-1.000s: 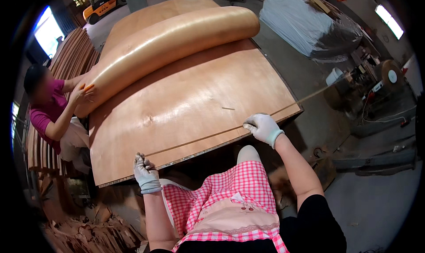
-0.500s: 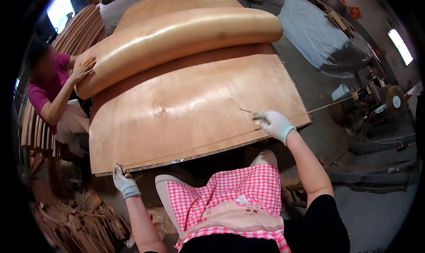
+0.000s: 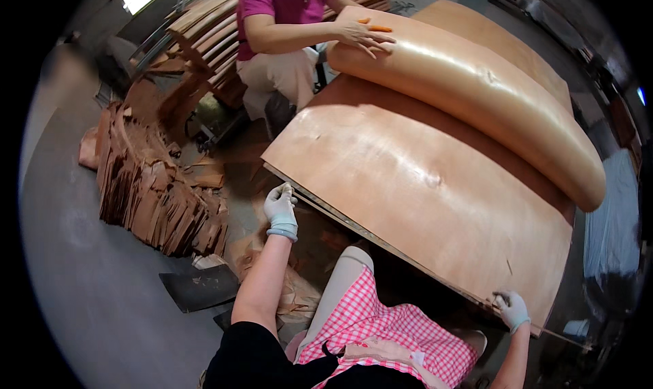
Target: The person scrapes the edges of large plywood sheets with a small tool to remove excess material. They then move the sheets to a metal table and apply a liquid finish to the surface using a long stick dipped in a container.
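A large pale veneer sheet (image 3: 381,178) lies flat, with a thick rolled-up part (image 3: 476,89) across its far side. Along its near edge runs a long, thin wood strip (image 3: 401,251), poking out past the right corner. My left hand (image 3: 280,205), in a whitish glove, is closed on the strip near the sheet's left corner. Gloved too, my right hand (image 3: 510,309) pinches the strip near the right corner; its fingertips are partly hard to make out. A small dark sliver (image 3: 509,265) rests on the sheet close to that hand.
A co-worker in a purple shirt (image 3: 279,14) sits at the left end, one hand (image 3: 367,36) spread on the roll. Torn veneer scraps (image 3: 153,191) are heaped at the left. Stacked boards (image 3: 211,42) stand behind the co-worker. A dark flat piece (image 3: 201,287) lies on the floor.
The view has swung left. My right hand has come from over the sheet down to its near edge. My left hand stays by the left corner; the co-worker's hand stays on the roll.
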The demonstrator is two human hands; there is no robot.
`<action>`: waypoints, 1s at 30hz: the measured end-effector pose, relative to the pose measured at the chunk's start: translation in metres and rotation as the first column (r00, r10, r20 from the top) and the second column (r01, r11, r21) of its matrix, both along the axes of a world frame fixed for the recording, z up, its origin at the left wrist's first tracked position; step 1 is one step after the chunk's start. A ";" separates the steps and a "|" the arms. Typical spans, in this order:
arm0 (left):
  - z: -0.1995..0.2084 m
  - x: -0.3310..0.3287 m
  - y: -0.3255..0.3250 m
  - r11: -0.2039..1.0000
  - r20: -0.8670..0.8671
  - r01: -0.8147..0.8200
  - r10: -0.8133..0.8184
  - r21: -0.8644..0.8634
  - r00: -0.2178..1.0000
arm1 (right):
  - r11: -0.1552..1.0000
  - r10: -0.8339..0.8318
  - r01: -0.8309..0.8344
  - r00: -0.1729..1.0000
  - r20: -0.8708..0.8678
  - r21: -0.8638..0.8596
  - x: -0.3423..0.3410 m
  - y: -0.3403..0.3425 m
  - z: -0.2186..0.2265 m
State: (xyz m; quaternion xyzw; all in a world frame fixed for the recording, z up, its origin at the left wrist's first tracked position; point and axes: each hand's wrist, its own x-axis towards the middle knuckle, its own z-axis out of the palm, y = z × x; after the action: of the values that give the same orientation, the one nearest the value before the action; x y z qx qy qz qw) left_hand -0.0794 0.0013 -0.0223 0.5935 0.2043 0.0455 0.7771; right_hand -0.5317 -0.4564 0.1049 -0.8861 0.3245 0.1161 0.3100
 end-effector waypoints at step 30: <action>-0.015 0.128 0.046 0.223 -0.018 0.018 -0.005 0.975 1.000 | 0.991 -0.103 0.089 0.985 -0.135 -0.105 0.009 0.001 -0.033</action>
State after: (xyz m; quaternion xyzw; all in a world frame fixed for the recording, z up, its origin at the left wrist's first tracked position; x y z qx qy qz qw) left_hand 0.0484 0.0473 -0.0368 0.9502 0.1313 0.1539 0.2370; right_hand -0.5232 -0.4552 0.0715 -0.8732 0.3932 0.1470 0.2477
